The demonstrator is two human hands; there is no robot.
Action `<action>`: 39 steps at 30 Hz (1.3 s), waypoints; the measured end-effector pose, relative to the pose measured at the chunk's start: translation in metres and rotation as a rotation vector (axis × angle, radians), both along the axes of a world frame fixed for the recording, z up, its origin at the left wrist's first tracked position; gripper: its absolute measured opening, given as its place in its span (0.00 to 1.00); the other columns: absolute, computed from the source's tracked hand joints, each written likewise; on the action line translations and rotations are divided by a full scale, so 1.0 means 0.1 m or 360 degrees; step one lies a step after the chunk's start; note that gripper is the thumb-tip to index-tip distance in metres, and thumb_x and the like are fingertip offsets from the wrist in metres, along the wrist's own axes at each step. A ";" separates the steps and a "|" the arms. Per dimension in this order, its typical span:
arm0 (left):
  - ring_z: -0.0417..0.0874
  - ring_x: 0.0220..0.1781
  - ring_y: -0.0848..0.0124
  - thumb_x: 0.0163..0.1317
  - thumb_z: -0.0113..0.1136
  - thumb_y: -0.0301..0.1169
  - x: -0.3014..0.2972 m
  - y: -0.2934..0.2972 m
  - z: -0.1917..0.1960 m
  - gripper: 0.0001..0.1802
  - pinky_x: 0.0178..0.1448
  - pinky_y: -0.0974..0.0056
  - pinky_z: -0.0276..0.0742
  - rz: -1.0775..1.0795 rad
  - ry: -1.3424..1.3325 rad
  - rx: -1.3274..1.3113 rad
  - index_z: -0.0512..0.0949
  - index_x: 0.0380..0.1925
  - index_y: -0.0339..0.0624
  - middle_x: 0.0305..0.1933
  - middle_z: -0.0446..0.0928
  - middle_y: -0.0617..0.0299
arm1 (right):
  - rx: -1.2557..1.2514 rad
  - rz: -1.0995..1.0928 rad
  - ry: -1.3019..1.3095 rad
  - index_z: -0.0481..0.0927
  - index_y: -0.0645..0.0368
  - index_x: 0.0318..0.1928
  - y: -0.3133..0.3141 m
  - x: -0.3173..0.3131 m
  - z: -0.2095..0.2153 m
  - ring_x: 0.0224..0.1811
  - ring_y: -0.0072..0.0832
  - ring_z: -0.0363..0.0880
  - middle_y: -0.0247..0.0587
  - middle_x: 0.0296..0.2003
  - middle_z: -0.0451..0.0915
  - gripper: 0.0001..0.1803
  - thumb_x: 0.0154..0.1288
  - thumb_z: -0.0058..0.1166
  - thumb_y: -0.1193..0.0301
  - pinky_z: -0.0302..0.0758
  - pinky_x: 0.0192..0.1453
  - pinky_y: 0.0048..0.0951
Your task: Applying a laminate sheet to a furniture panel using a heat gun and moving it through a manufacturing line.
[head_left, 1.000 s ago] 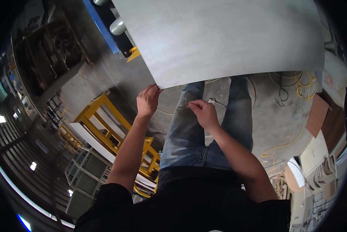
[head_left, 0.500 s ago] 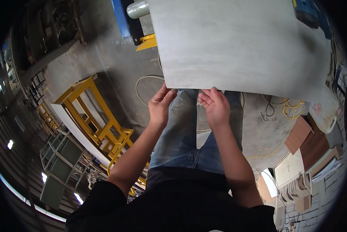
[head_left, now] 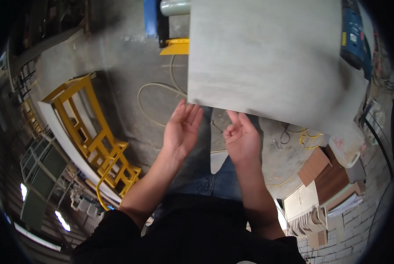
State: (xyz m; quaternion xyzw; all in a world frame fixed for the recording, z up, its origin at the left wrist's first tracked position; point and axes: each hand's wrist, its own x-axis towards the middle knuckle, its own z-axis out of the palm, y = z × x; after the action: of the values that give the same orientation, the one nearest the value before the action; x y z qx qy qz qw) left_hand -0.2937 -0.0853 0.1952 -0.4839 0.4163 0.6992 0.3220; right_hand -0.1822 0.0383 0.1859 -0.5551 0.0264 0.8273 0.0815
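Hands — left hand (head_left: 182, 128), right hand (head_left: 241, 138) — now off grey slab (head_left: 267, 61), palms open.

Large grey tile (head_left: 267, 57) — flat, matte, faintly streaked, rectangular — lies level ahead, its near edge just beyond both open palms.

Even, moderate light; soft shadows, strong fisheye bending and dark vignetted rim.

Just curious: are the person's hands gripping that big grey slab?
No, both the left hand and right hand are open, palms up, just below the grey slab's near edge.
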 end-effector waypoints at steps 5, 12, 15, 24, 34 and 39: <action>0.71 0.60 0.61 0.63 0.56 0.31 -0.04 -0.25 -0.12 0.25 0.65 0.58 0.68 -0.0270 0.0223 -0.0226 0.64 0.60 0.38 0.55 0.71 0.51 | 0.0075 0.0148 0.0008 0.61 0.63 0.63 0.07 -0.02 0.28 0.29 0.27 0.78 0.55 0.60 0.67 0.24 0.67 0.43 0.72 0.73 0.37 0.28; 0.73 0.55 0.70 0.64 0.56 0.33 -0.34 -0.31 -0.35 0.28 0.56 0.66 0.70 -0.1220 0.0684 -0.0506 0.63 0.62 0.38 0.58 0.70 0.57 | 0.0806 0.0626 -0.0227 0.68 0.63 0.58 0.66 0.35 0.83 0.37 0.29 0.81 0.50 0.52 0.76 0.19 0.68 0.45 0.72 0.77 0.44 0.29; 0.73 0.45 0.75 0.64 0.56 0.33 -0.50 -0.29 -0.51 0.26 0.49 0.70 0.69 -0.1385 0.0621 -0.0298 0.65 0.60 0.36 0.49 0.74 0.61 | 0.1209 0.0939 -0.0557 0.70 0.63 0.57 0.85 0.68 0.99 0.40 0.27 0.80 0.45 0.49 0.78 0.20 0.65 0.51 0.71 0.77 0.46 0.28; 0.70 0.37 0.78 0.66 0.52 0.42 -0.64 0.00 -0.60 0.15 0.39 0.70 0.69 -0.1666 0.0662 -0.0380 0.76 0.40 0.41 0.34 0.73 0.68 | 0.2237 0.2242 -0.1195 0.69 0.61 0.58 1.95 1.07 0.65 0.55 0.46 0.71 0.53 0.53 0.73 0.30 0.55 0.56 0.66 0.67 0.61 0.38; 0.76 0.35 0.76 0.62 0.55 0.36 -0.36 -0.17 -0.20 0.20 0.32 0.69 0.71 -0.2143 0.0295 -0.0782 0.71 0.53 0.40 0.37 0.76 0.63 | 0.3112 0.2342 -0.1593 0.76 0.54 0.44 4.36 0.03 0.04 0.49 0.34 0.71 0.37 0.42 0.76 0.17 0.50 0.55 0.71 0.64 0.55 0.38; 0.75 0.35 0.75 0.62 0.55 0.34 -0.29 -0.64 0.10 0.21 0.35 0.69 0.72 -0.2548 0.0650 -0.1123 0.72 0.54 0.38 0.37 0.76 0.61 | 0.2872 0.2305 -0.0715 0.74 0.55 0.45 4.67 0.38 0.39 0.47 0.41 0.77 0.42 0.43 0.78 0.24 0.46 0.61 0.61 0.72 0.48 0.44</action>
State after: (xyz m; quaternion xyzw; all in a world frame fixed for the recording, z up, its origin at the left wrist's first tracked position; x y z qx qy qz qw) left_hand -0.3232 -0.1494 0.2051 0.0141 0.8687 0.1692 0.4654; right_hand -0.1443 0.5055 0.2254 -0.3152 -0.9048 0.2835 -0.0410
